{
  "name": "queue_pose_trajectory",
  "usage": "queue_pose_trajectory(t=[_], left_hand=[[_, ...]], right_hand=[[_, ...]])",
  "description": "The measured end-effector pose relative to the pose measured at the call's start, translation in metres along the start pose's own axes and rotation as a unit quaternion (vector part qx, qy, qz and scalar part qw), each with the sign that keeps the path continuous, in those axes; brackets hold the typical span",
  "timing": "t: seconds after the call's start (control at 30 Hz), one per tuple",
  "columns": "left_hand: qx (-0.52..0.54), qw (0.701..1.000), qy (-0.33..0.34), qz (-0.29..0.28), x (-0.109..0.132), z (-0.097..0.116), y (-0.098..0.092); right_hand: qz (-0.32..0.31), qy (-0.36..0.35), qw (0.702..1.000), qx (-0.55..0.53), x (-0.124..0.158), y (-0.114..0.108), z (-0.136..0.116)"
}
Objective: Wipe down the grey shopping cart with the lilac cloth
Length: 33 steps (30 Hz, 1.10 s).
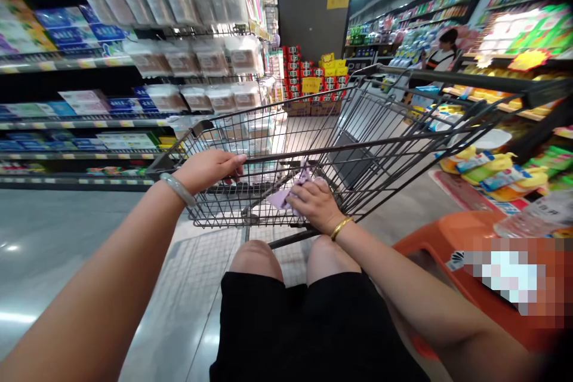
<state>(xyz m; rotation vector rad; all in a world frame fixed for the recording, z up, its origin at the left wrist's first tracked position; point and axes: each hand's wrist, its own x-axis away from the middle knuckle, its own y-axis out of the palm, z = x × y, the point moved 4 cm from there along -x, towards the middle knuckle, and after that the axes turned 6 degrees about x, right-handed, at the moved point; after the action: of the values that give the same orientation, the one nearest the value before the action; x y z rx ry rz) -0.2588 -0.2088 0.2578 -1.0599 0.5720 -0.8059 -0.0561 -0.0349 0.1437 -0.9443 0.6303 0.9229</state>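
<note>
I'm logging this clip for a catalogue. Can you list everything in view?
shopping cart: one, dark wire, centre
cloth: one, lilac, on the cart's wire
hanging packs: many, clear, left shelves
boxes: a stack, red, aisle end
yellow packs: several, right
plastic item: one, orange, lower right
other person: one, far back, right
left hand: grips the cart's rim, pale bangle on the wrist
right hand: on the cloth, gold bangle on the wrist

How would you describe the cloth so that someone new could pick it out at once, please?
Find the black wire shopping cart that fills the middle of the view. At its near end, the right hand presses a small cloth against the wires. It is pale purple and crumpled, the only fabric on the dark metal.
</note>
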Motion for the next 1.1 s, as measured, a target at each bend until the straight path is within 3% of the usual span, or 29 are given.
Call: queue_pose_trajectory(t=[0.07, 0.23, 0.37, 0.5, 0.63, 0.73, 0.9, 1.03, 1.1], left_hand=[[0.011, 1.0, 0.002, -0.008, 0.0, -0.001, 0.001], [-0.001, 1.0, 0.003, -0.028, 0.0, 0.001, -0.002], [-0.062, 0.998, 0.013, -0.006, 0.001, 0.015, -0.01], [-0.039, 0.993, 0.097, 0.053, -0.006, 0.067, -0.006], [-0.029, 0.982, 0.18, 0.054, -0.026, 0.129, 0.021], [-0.052, 0.982, 0.178, 0.047, -0.041, 0.15, 0.041], [-0.11, 0.985, 0.13, 0.04, -0.047, 0.151, 0.051], [-0.096, 0.987, 0.122, 0.033, -0.045, 0.148, 0.048], [-0.099, 0.988, 0.116, 0.04, -0.044, 0.145, 0.046]], right_hand=[[-0.001, -0.012, 1.0, -0.005, 0.002, -0.004, 0.004], [0.029, 0.068, 0.997, 0.018, -0.013, -0.026, 0.039], [-0.002, 0.036, 0.999, -0.002, -0.001, -0.021, 0.035], [-0.027, -0.003, 1.0, -0.003, 0.013, -0.016, 0.032], [-0.016, 0.065, 0.997, 0.027, 0.002, -0.028, 0.059], [-0.027, 0.091, 0.995, 0.03, 0.002, -0.032, 0.068], [-0.047, 0.029, 0.998, 0.029, 0.019, -0.031, 0.064], [0.025, 0.111, 0.991, 0.066, 0.012, -0.049, 0.094], [0.033, 0.157, 0.984, 0.08, 0.012, -0.054, 0.107]])
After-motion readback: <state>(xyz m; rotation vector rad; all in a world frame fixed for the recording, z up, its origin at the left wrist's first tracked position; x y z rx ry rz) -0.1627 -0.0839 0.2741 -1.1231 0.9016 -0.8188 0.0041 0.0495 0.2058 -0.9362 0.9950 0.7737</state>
